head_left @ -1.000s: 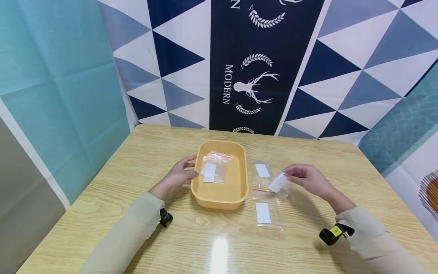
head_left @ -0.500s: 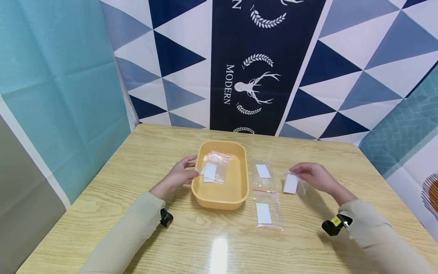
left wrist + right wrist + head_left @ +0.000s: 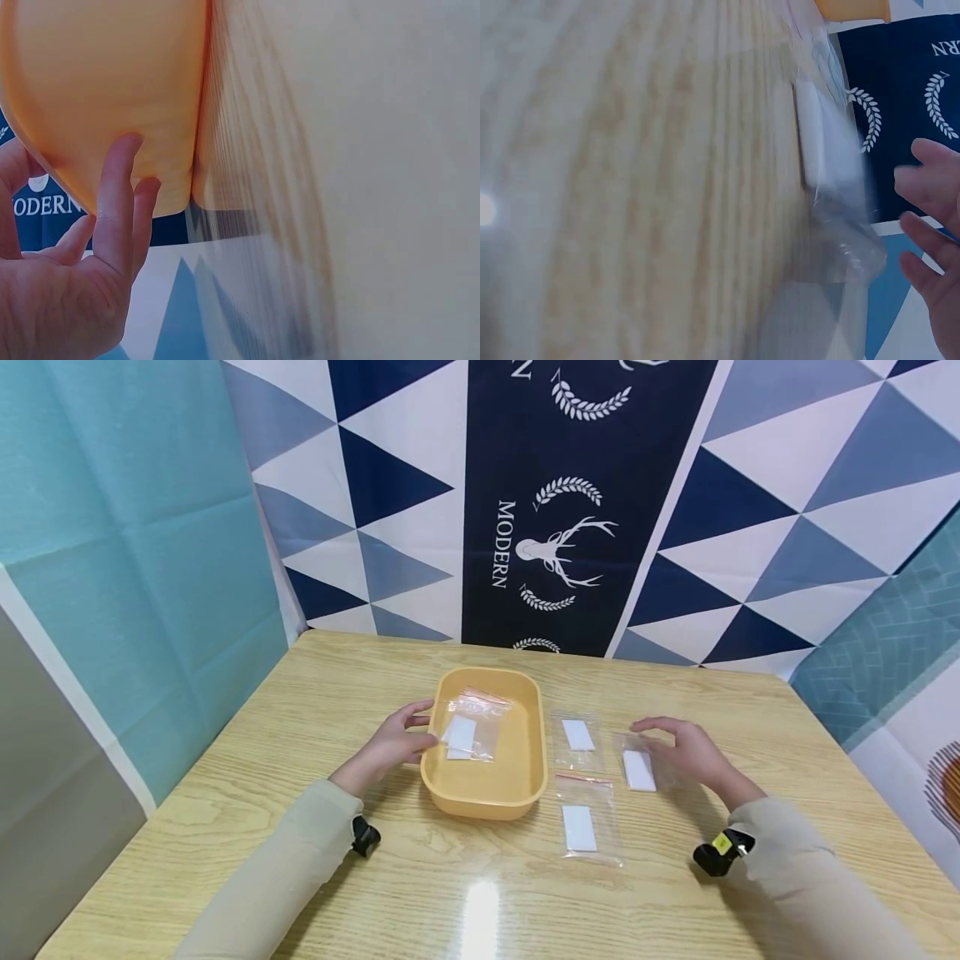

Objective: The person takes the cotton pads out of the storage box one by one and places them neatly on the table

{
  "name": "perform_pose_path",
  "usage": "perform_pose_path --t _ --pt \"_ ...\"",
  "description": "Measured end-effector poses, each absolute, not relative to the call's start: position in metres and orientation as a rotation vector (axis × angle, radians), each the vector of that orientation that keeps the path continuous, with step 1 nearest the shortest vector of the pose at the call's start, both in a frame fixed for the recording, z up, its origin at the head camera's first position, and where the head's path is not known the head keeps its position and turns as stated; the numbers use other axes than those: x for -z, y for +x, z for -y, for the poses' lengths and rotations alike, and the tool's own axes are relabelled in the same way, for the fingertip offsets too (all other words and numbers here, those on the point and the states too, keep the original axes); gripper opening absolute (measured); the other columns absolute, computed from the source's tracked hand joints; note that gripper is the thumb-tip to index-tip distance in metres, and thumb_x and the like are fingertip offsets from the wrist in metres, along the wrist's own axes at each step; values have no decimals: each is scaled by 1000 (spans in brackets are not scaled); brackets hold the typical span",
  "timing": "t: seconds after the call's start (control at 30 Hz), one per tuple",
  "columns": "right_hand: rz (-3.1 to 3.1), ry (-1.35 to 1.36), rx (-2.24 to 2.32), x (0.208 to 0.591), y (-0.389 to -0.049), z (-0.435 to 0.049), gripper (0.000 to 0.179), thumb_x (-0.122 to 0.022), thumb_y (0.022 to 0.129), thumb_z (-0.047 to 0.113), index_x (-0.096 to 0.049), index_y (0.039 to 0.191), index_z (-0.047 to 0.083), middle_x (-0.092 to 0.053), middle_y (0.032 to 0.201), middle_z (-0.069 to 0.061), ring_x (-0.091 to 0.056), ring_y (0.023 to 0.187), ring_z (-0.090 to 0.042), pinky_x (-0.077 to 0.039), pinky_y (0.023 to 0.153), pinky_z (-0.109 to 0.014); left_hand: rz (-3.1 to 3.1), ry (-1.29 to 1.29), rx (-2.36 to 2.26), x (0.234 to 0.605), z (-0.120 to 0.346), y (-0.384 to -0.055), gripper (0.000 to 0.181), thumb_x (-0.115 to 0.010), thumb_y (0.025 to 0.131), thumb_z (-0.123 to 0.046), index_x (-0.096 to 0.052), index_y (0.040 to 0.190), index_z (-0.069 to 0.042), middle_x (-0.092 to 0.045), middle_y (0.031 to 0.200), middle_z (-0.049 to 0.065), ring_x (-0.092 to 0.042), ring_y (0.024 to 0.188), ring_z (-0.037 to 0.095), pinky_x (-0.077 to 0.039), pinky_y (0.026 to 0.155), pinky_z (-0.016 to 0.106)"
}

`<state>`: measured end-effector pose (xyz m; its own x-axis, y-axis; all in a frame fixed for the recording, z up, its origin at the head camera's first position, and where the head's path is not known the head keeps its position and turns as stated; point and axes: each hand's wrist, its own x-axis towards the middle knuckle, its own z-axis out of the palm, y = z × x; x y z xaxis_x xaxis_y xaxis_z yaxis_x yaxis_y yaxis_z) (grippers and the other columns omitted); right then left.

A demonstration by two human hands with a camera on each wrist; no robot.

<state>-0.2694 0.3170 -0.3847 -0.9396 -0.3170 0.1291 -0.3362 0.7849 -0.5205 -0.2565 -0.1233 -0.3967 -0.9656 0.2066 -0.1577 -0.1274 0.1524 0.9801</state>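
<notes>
My left hand (image 3: 392, 739) is at the left side of a yellow plastic basin (image 3: 531, 760), its fingers spread and fairly straight against the wall. In the left wrist view two fingers (image 3: 118, 187) overlap the basin's outer wall (image 3: 142, 82). My right hand (image 3: 692, 752) hovers beside a clear zip bag with a white rectangular piece (image 3: 639, 771) lying on the table. The right wrist view shows its loosely bent fingers (image 3: 930, 240) apart from the blurred bag (image 3: 829, 142), with nothing between them.
Inside the basin lie clear bags with white pieces (image 3: 461, 735), overlapping. Between basin and right hand, two more bagged white pieces lie on the wooden table, a far one (image 3: 577, 735) and a near one (image 3: 579, 828). A patterned cloth (image 3: 405, 485) hangs behind the table.
My right hand has carried one zip bag rightward from the other two, laid it on the table and let it go. The left hand has stayed at the basin.
</notes>
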Motion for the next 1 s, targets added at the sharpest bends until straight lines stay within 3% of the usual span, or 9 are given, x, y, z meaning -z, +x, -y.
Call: perform_pose_path --t 0.23,0.57,1.0 --pt "3003 617 -942 396 -262 -320 40 -68 86 20 -60 120 1 -52 126 -25 -41 119 -46 -35 95 -59 -2176 82 -1896 397 124 -257 66 -60 85 -1 -32 144 -14 -39 136 20 -57 104 33 -55 74 38" --pt "3063 795 -938 410 -265 -326 54 -67 86 27 -51 130 -2 -40 137 -26 -30 128 -46 -26 101 -60 -2158 119 -1916 396 124 -255 68 -58 86 1 -29 146 -9 -35 137 25 -55 107 39 -54 76 41" --pt "3056 890 -934 410 -280 -330 52 -66 87 28 -53 129 1 -38 139 -25 -31 128 -44 -27 101 -60 -2130 124 -1891 368 119 -235 67 -55 87 3 -24 146 -3 -30 140 30 -48 113 45 -49 86 48"
